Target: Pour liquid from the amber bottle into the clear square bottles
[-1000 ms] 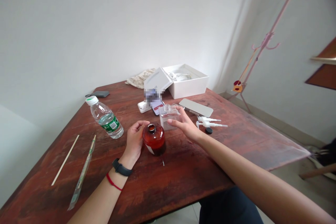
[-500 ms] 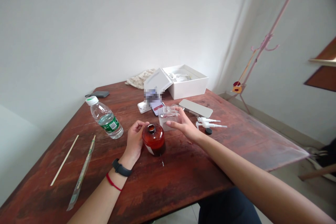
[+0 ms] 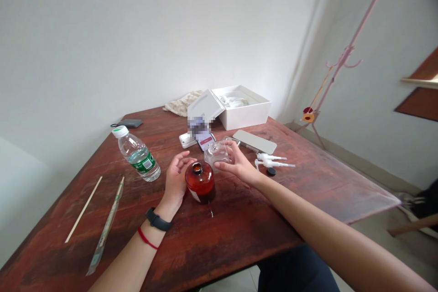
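Observation:
An uncapped amber bottle (image 3: pixel 201 186) stands upright on the table, dark liquid in its lower part and a pale label on its side. Beside its left side is my left hand (image 3: pixel 176 180), open, fingers apart and curving behind the bottle; whether it touches the glass I cannot tell. My right hand (image 3: pixel 237 164) has its thumb and fingers around a clear, wide-bodied bottle (image 3: pixel 214 155) just behind the amber one. Another clear shape shows behind its fingers, too overlapped to make out. To the right lie white pump heads (image 3: pixel 272 163) and a black cap (image 3: pixel 271 171).
A half-full water bottle (image 3: pixel 143 164) stands at left, near a thin wooden stick (image 3: pixel 84 210) and a wrapped pair of chopsticks (image 3: pixel 106 228). Farther back are a phone (image 3: pixel 204 138), a grey flat case (image 3: pixel 255 141) and an open white box (image 3: pixel 246 115).
My left fingers have opened and lifted away from the amber bottle's shoulder. The clear bottle in my right hand has shifted slightly left and down. The amber bottle has stayed put.

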Available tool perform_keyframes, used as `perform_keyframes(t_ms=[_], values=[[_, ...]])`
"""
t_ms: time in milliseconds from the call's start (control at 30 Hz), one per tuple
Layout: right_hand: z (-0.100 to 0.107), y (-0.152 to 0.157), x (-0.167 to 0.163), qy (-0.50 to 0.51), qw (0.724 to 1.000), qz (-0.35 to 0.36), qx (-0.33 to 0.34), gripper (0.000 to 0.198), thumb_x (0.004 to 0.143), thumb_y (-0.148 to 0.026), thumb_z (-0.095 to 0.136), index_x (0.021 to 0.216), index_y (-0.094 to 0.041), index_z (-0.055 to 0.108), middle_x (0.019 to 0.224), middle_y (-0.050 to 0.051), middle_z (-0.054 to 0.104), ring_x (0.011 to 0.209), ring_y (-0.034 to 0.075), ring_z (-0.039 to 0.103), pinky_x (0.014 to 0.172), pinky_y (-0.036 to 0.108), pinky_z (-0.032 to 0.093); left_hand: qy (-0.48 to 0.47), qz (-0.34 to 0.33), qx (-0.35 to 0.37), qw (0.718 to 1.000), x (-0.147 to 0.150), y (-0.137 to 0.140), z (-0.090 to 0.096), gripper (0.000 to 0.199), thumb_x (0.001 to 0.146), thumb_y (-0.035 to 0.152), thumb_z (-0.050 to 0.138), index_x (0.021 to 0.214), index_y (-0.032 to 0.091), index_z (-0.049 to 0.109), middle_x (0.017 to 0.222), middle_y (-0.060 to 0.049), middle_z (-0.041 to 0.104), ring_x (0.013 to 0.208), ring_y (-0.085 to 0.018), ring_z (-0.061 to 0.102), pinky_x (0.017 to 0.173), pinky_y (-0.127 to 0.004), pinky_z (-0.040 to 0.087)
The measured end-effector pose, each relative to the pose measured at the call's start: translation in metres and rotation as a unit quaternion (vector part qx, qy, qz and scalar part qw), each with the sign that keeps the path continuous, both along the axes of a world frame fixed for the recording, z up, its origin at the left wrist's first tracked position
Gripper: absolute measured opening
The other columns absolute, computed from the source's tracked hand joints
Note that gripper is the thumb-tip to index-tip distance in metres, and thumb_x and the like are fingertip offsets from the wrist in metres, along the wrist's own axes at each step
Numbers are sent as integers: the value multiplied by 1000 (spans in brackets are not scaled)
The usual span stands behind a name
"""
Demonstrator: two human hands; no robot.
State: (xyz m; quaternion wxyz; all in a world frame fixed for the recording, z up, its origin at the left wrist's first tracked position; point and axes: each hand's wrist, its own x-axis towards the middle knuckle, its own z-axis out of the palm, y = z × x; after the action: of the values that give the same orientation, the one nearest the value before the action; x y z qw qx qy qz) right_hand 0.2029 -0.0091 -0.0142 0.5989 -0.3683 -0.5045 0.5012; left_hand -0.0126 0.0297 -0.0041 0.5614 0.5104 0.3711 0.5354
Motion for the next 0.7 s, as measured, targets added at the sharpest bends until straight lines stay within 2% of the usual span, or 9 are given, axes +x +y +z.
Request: perform_keyframes(t_ms=[67,167,267,467,700], values=[[-2,0,0,-23,1000,-5,9,69,77,-40,95,127,-33,49,131,8,70,123,30,71,109,55,55,3,17,9,1000,-2,3,-2,43,75,25,87,114,20,69,98,-3,77,92,-20,75,88,-32,57],[-5,0,2,-71,997,-15,37,81,81,-40,92,147,-35,46,130,8,71,126,30,69,113,57,51,10,39,23,999,-4,7,-5,43,74,23,85,114,21,69,104,-2,73,90,-17,72,87,-30,56],[-7,0,5,-108,992,-18,65,89,85,-42,89,160,-36,41,140,9,67,132,30,64,118,57,48,22,36,29,999,-6,8,-7,42,77,27,83,116,21,68,108,-4,72,92,-19,72,88,-31,56],[-9,-1,6,-175,982,-43,64,82,84,-46,89,154,-33,49,130,9,69,128,34,66,116,59,48,41,17,30,999,-5,8,-10,44,82,36,82,121,21,67,130,-11,71,102,-22,73,96,-35,55],[-16,0,6,-196,978,-27,73,78,85,-46,88,149,-32,45,137,12,65,132,33,64,120,60,45,32,5,18,999,-2,11,-20,42,83,44,82,117,21,71,130,-13,74,129,-31,66,111,-41,48]])
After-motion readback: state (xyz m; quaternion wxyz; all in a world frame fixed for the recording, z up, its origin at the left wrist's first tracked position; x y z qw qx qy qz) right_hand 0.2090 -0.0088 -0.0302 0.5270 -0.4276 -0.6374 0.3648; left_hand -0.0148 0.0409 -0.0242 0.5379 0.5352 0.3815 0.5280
